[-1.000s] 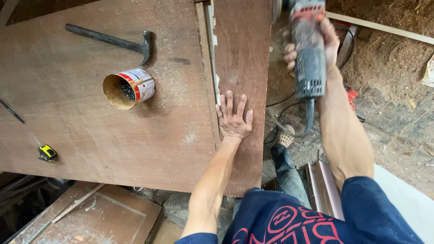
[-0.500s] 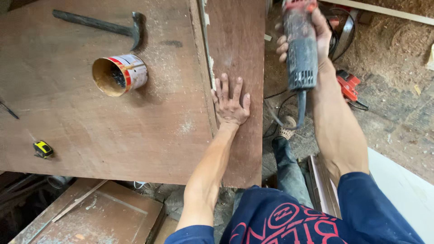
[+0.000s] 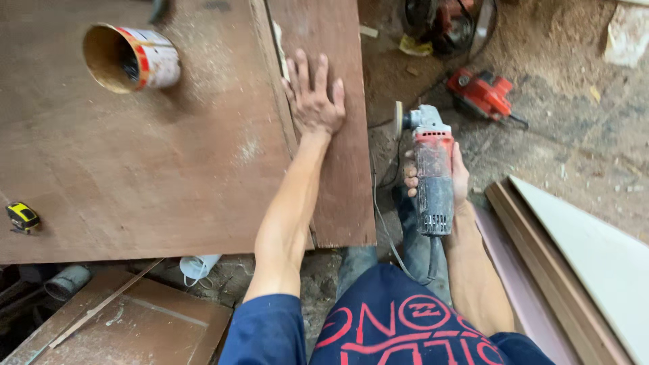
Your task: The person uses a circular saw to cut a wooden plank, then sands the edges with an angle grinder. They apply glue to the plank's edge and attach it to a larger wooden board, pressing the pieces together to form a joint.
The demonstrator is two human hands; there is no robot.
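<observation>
My left hand (image 3: 313, 98) lies flat, fingers spread, on a brown plywood sheet (image 3: 169, 169), pressing on the narrow strip (image 3: 345, 189) beside a cut line. My right hand (image 3: 454, 177) grips a dusty red and grey angle grinder (image 3: 430, 169), held off the sheet's right edge with its disc pointing away from me. The grinder's cord (image 3: 389, 233) trails down toward my legs.
An open tin can (image 3: 130, 57) lies on its side on the sheet. A yellow tape measure (image 3: 22, 217) sits near the left edge. A red power tool (image 3: 484, 93) lies on the dusty floor. Stacked boards (image 3: 574, 270) lean at right, another panel (image 3: 122, 324) lies below.
My right hand has pulled the grinder back toward me, from the far end of the sheet to beside its near right edge. The view has tilted down; the hammer has left the frame.
</observation>
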